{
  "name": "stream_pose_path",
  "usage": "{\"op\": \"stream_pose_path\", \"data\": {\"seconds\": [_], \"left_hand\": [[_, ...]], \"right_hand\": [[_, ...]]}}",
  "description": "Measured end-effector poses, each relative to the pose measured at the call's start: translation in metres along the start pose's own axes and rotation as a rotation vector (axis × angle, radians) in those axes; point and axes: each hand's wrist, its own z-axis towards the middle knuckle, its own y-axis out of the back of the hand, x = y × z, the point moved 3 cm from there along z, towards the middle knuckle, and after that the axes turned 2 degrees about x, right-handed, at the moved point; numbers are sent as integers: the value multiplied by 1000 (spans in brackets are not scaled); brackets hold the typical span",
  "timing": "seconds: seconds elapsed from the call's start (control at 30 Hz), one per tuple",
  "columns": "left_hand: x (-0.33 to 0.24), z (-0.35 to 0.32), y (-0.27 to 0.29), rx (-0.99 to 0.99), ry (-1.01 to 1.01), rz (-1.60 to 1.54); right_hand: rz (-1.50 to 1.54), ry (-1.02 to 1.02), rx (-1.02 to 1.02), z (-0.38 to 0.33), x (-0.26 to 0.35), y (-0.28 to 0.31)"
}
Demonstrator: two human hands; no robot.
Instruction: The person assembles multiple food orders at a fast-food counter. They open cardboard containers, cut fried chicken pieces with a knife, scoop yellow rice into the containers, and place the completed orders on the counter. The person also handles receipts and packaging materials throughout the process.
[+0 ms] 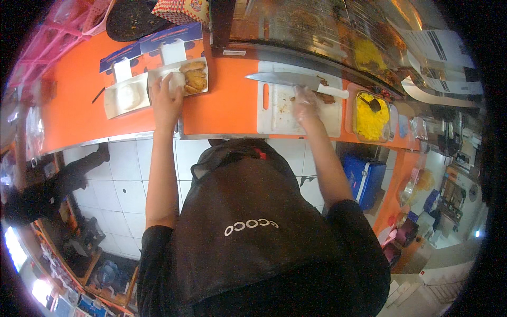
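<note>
My left hand reaches into an open takeaway box, its bare fingers apart over a white mound that looks like rice. Golden fried pieces fill the right side of that box. Beside it on the left, a second open box holds another white mound. My right hand, in a clear plastic glove, is closed over the white cutting board; what its fingers hold is hidden. Just beyond those fingers lies a large white-handled knife. Brown cooked pieces lie close by on the board.
A container of yellow shredded food with a dark scoop stands right of the board. Behind runs a glass-fronted display case. A black round tray and a red-patterned carton sit at the far left. Below stands a blue cooler.
</note>
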Motion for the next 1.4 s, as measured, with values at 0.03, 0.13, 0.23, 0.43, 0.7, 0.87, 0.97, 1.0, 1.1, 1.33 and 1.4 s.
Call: {"op": "stream_pose_path", "data": {"seconds": [0.03, 0.13, 0.23, 0.43, 0.7, 0.87, 0.97, 1.0, 1.1, 1.33, 1.4], "left_hand": [[0, 1, 0, 3, -3, 5], [-2, 3, 1, 1, -3, -5], [-4, 2, 2, 7, 0, -6], [0, -1, 2, -24, -26, -29], [-29, -21, 14, -184, -65, -61], [-94, -55, -5, -261, -71, -224], [-137, -73, -35, -257, -183, -287], [-153, -83, -48, -248, -168, -306], [-195, -111, -82, -100, -180, -319], [-263, -128, -135, 126, -241, -376], [-282, -120, -150, 130, -249, -315]], "right_hand": [[34, 52, 9, 0, -9, 3], [411, 148, 105, 10, 19, 15], [1339, 196, 442, 18, 116, 27], [864, 259, 286, 43, 226, 65], [622, 80, -82, 12, 13, 38], [-160, 279, -177, 19, -111, 87], [-45, 226, 152, 27, -117, 87], [-28, 222, 167, 27, -111, 86], [61, 253, 153, 14, -88, 84], [407, 271, 328, -29, -102, 109], [490, 299, 308, -40, -121, 116]]}}
